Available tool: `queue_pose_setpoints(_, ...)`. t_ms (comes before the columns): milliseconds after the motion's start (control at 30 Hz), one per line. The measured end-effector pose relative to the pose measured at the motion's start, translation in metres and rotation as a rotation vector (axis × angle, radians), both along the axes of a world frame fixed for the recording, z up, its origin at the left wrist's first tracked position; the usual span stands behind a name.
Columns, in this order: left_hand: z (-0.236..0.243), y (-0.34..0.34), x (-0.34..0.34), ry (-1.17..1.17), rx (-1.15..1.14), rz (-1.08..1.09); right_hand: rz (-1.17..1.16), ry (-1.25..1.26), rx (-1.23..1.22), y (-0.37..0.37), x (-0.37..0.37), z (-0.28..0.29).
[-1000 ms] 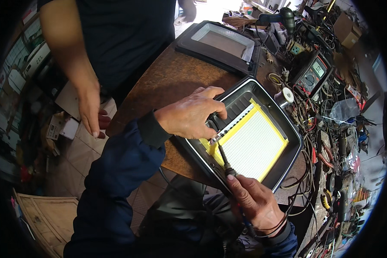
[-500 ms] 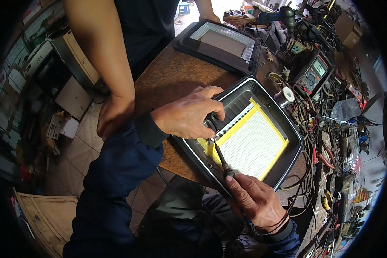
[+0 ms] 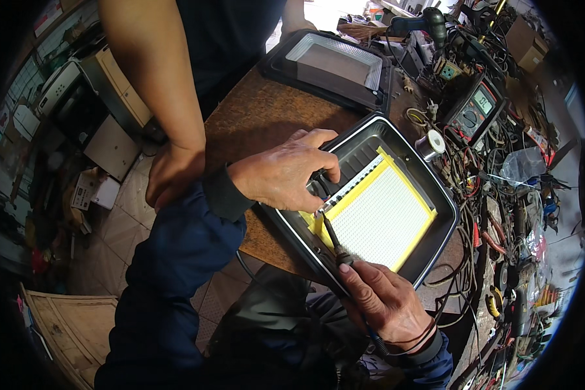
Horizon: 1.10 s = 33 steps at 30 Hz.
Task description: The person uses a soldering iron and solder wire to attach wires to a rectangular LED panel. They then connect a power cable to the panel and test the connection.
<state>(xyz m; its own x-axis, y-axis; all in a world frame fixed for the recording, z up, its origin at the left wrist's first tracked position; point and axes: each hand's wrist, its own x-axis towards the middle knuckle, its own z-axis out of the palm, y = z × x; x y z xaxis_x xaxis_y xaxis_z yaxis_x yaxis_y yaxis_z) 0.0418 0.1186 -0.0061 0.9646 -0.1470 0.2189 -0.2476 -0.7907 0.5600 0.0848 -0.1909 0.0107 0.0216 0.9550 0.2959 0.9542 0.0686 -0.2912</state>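
Brown, worn benchtop (image 3: 257, 110) extends diagonally across the middle of the view, with a tiled floor (image 3: 107, 250) below it at the left. On the near part of the benchtop sits a black housing (image 3: 444, 225), open side up, with a pale line along its rim. Inside the housing lies a white panel (image 3: 377, 224), covered in fine rows of dots and bordered in yellow.

The left hand (image 3: 289, 172) reaches over the housing's left side, thumb and forefinger curved toward each other at the panel's near-left corner; whether they pinch a small part cannot be told. The right hand (image 3: 387, 302) grips a soldering iron (image 3: 335, 240) like a pen, its tip close to the left fingertips; contact with the panel cannot be confirmed.

Beyond the housing rests a black frame (image 3: 328, 89) with a silvery inner border. A solder spool (image 3: 430, 146) stands just beside the housing's right rim. Farther right, a multimeter (image 3: 471, 116) leans among tangled cables. At the left, a co-worker's hand (image 3: 175, 172) rests near the person's left sleeve (image 3: 169, 250).
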Motion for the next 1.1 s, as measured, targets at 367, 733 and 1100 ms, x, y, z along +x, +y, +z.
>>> queue_pose_setpoints(367, 0.0041, -0.0049, 0.0, 0.063, 0.004, 0.036, 0.001, 0.005, 0.014, 0.001, 0.0001, -0.0008)
queue_pose_setpoints(733, 0.0029, -0.004, 0.0016, 0.06, -0.002, 0.032, -0.006, 0.013, 0.017, 0.0011, 0.0005, -0.002)
queue_pose_setpoints(1100, 0.0011, -0.0031, 0.0019, 0.041, 0.006, 0.029, -0.011, 0.031, 0.005, 0.0029, 0.0004, 0.0004)
